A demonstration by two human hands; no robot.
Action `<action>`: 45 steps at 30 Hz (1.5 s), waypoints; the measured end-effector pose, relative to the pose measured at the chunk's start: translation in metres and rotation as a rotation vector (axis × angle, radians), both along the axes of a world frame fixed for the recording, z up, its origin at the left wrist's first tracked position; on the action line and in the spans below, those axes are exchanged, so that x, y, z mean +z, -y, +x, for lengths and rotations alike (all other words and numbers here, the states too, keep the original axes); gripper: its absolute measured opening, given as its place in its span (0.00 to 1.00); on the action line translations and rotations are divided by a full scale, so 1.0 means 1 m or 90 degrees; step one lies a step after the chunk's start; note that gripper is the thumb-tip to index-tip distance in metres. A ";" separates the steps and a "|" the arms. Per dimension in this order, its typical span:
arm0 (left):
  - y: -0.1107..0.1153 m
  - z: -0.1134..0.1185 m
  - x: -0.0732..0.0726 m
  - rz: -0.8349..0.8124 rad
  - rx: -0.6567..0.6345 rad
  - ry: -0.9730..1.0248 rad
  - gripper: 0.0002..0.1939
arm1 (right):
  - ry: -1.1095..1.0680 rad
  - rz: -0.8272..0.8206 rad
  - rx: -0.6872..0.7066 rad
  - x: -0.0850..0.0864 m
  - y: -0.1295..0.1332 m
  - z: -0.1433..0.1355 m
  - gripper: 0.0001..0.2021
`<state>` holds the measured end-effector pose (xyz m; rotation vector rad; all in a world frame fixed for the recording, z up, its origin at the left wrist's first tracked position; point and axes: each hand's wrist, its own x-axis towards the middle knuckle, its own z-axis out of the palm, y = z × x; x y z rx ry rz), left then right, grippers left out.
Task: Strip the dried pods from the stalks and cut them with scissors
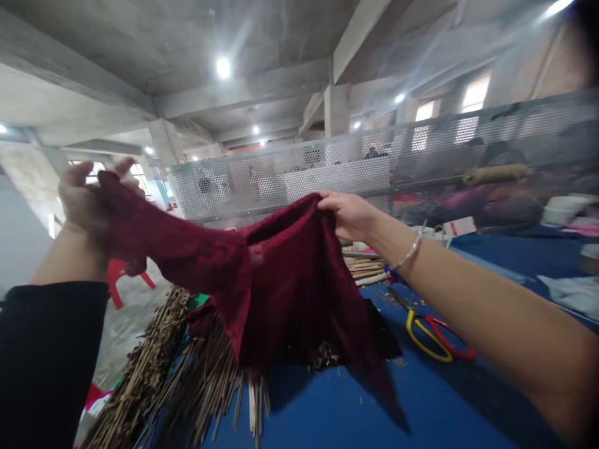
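Observation:
A dark red cloth [290, 274], perhaps a garment, is stretched in the air between my two hands. My left hand [82, 199], raised at the left and blurred, has its fingers partly curled around one narrow end of the cloth. The cloth hides part of that hand. My right hand [346, 212] pinches the upper edge between thumb and fingers, and a silver bangle [412, 248] sits on that wrist. From there the rest of the cloth hangs down, one pointed corner falling over the blue table.
Bundles of thin dry stalks [140, 368] lie at the left of the blue table [322, 411]. Scissors with yellow and red handles [437, 337] rest at right, near light sticks [365, 268]. A perforated metal panel [262, 187] stands behind. A red stool [116, 280] is on the floor.

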<state>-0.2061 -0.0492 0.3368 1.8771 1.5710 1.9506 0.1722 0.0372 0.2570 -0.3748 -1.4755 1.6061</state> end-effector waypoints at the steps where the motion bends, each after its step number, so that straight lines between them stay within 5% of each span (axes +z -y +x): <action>1: 0.002 0.009 -0.007 -0.100 -0.090 0.065 0.35 | 0.001 0.013 -0.031 0.006 -0.001 -0.001 0.11; 3: 0.001 0.033 -0.019 -0.320 -0.143 0.145 0.41 | 0.043 0.046 -0.059 0.018 -0.001 -0.006 0.11; 6: -0.009 0.081 -0.030 -0.574 -0.238 0.076 0.43 | 0.153 0.165 -0.040 0.035 0.007 -0.026 0.10; 9: -0.017 0.129 -0.034 -0.548 -0.357 -0.036 0.34 | 0.259 0.468 -0.061 0.050 0.019 -0.049 0.09; 13: -0.020 0.162 -0.036 -0.469 -0.425 -0.094 0.24 | 0.343 0.772 -0.250 0.072 0.025 -0.052 0.08; 16: -0.028 0.155 -0.038 -0.451 -0.321 -0.146 0.21 | 0.334 0.841 -0.432 0.090 0.018 -0.031 0.08; 20: -0.045 0.123 -0.037 -0.360 0.006 -0.332 0.17 | 0.431 0.931 -0.565 0.105 0.005 0.005 0.17; 24: -0.051 0.097 -0.030 -0.287 0.210 -0.408 0.21 | 0.771 0.937 -0.495 0.100 -0.014 0.026 0.18; 28: -0.058 0.077 -0.040 -0.373 0.222 -0.463 0.22 | 0.979 0.851 -0.551 0.075 -0.041 0.034 0.11; 32: -0.079 0.056 -0.067 -0.362 0.235 -0.455 0.14 | 1.019 0.705 -0.601 0.044 -0.068 0.036 0.12; 37: -0.097 0.043 -0.093 -0.255 0.396 -0.327 0.08 | 0.998 0.608 -0.648 0.016 -0.089 0.040 0.15; 40: -0.094 0.044 -0.096 -0.195 0.445 -0.274 0.10 | 0.978 0.585 -0.666 0.007 -0.093 0.049 0.16; 45: -0.080 0.044 -0.087 -0.164 0.412 -0.323 0.17 | 0.941 0.568 -0.683 0.002 -0.094 0.071 0.15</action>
